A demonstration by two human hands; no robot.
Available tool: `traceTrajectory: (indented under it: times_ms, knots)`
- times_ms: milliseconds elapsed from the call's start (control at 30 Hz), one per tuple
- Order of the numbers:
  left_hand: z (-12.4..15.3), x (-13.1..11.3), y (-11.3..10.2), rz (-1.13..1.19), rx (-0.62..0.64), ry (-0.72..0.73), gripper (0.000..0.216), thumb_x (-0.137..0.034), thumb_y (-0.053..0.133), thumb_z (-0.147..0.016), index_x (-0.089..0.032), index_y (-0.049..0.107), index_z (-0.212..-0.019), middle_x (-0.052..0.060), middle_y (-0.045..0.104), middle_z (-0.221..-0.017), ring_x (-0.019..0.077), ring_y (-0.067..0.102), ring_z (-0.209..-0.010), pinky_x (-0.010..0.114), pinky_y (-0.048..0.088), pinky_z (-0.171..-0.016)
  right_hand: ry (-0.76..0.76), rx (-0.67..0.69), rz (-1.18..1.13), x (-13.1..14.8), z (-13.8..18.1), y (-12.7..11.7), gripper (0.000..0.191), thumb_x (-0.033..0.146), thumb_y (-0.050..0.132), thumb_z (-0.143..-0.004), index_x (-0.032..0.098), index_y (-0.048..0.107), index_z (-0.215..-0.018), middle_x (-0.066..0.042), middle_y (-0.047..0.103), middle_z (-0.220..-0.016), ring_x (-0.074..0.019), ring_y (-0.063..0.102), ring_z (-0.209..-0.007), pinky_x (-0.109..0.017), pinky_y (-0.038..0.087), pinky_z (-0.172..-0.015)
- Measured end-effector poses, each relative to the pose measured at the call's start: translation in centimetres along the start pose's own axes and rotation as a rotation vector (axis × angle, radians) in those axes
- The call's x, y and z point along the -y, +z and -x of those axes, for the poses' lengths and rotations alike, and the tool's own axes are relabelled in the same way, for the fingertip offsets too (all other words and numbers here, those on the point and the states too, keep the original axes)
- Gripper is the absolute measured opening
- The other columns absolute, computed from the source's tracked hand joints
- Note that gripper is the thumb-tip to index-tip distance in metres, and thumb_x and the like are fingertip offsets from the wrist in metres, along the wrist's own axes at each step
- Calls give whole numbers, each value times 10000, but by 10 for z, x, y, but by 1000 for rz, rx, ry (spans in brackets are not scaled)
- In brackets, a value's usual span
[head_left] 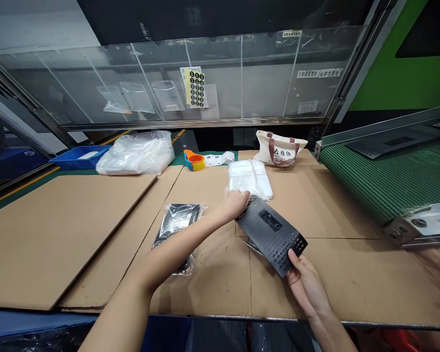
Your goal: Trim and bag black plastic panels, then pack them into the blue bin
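A black perforated plate [271,235] with a rectangular cutout is held at an angle above the cardboard-covered bench [209,288]. My left hand [236,204] grips its upper end, and my right hand [304,283] holds its lower corner. A strip of clear film [252,247] shows beneath the plate. A stack of clear plastic bags [249,178] lies just beyond my left hand. Under my left forearm lies a black item in clear plastic [178,227].
A green belt conveyor [381,171] runs along the right, carrying a black plate [394,142]. At the back are a blue crate [81,157], a white plastic bundle [137,154], a canvas tote bag [280,149], and a yellow-blue-orange tape dispenser [194,160]. A transparent screen [242,83] stands behind.
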State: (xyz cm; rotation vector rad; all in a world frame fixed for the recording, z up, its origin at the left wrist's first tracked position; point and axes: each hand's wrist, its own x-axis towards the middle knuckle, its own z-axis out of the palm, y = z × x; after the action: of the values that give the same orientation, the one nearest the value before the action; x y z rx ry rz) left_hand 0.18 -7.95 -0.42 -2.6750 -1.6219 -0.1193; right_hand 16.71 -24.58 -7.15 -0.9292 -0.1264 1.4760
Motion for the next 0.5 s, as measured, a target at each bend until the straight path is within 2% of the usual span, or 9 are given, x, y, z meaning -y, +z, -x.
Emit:
traceTrajectory:
  times_ms: [100,233,367,500]
  knots:
    - [5,-5,2,-78,-4,32,356,-125,375,-925,-90,609,-1191,180,718,-822,299,707,-813,376,510,-680,-63,-59,-91,-6,4,3,492,268,952,-436,182,721,-862,0,768,-887,-104,706,-767,-155,578,-687]
    - [11,-13,8,-143,-48,93,460,-86,350,-921,-63,486,-1360,189,721,-807,301,713,-768,359,514,-614,2,-1,-49,-14,6,3,406,261,934,-496,171,715,-826,-16,766,-882,-109,707,-771,-169,577,-712]
    - [17,-22,13,-166,-110,176,471,-106,351,-939,-96,470,-1394,140,715,-720,257,709,-677,317,511,-576,-80,-51,-88,-20,8,4,429,307,931,-499,196,713,-851,0,765,-902,-119,708,-828,-197,576,-769]
    - [24,-28,11,-177,-177,227,440,-146,364,-954,-88,512,-1364,133,699,-669,241,691,-595,288,488,-503,4,23,-14,-26,11,6,439,322,928,-504,185,710,-860,-26,764,-912,-157,710,-859,-270,576,-824]
